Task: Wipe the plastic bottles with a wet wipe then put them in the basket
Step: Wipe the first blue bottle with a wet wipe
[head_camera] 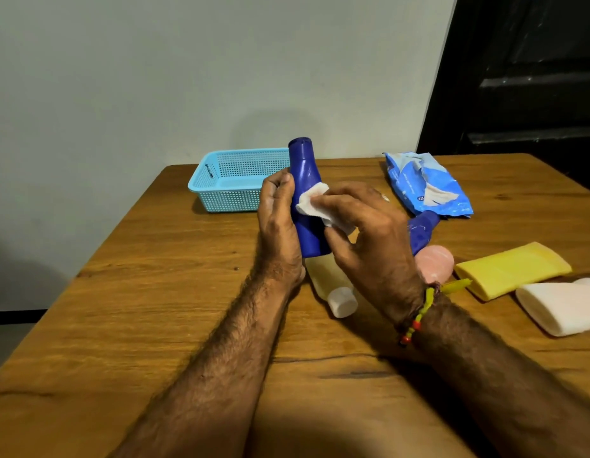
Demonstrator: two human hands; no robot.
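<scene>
At frame centre, dark blue bottle upright, cap up, left hand gripping its side, fingers curled round. Right hand pinches white wet wipe against bottle. Light blue basket behind, upper left. Wipes pack upper right on wooden table.

The right edge crops the white bottle; hands perhaps hide another blue bottle.
</scene>
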